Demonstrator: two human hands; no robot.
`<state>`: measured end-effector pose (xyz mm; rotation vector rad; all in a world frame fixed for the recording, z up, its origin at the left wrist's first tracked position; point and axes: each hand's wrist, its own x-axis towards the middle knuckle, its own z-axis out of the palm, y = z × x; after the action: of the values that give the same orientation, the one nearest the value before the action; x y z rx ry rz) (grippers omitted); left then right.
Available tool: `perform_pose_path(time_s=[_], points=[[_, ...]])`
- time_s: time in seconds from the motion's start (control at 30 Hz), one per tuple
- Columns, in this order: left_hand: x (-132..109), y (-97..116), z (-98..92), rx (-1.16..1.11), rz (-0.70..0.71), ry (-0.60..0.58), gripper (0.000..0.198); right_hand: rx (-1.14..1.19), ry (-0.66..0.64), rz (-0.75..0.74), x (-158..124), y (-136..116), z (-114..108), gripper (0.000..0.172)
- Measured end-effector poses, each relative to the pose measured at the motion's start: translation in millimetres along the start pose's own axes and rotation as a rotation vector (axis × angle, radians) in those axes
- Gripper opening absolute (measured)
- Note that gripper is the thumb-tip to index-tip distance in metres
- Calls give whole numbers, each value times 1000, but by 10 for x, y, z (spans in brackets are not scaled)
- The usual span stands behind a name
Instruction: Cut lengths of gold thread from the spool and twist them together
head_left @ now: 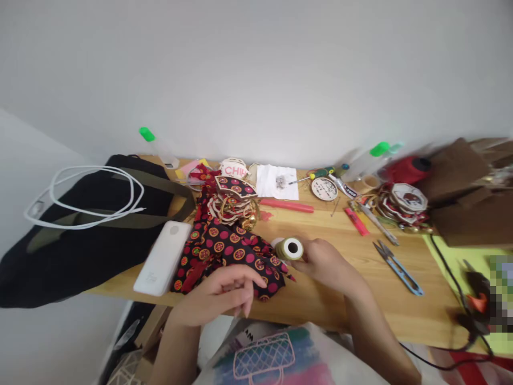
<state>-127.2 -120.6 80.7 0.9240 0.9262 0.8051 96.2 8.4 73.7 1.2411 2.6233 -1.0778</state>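
My right hand (324, 262) is wrapped round a spool of olive-green thread (284, 249), its white end with a dark hole facing up toward me. My left hand (224, 291) hovers over the front edge of the patterned cloth (218, 247); its fingers are bent and apart, and I see nothing in them. Dark with pink and orange round motifs, the cloth lies crumpled on the wooden table (320, 305). On its far part sits a stack of fan-shaped pieces (236, 188) with gold bells (249, 222).
Blue thread snips (398, 267) lie right of my right hand, near a red marker (356, 221). A pink stick (286, 206) and a screwdriver (320, 172) are farther back. Left are a white power bank (162, 259) and a black bag (92, 214) with a white cable (96, 216).
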Motion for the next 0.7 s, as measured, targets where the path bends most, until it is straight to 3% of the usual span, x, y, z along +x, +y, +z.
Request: perform_pose_path(time_s=[0.17,0.43,0.53,0.7], points=[[-28,-17,72,5,-88,-60,36,28,37,-46,146,-112,88,23],[-104,-158,194,126,-154,-92,38,151,159,-146,296,-9,313,40],[-53,-294,343,157,-145,-104,37,130,198,-178,304,4,372,39],[103,-494,746,225,-151,-150,36,50,259,-141,290,-44,450,39]])
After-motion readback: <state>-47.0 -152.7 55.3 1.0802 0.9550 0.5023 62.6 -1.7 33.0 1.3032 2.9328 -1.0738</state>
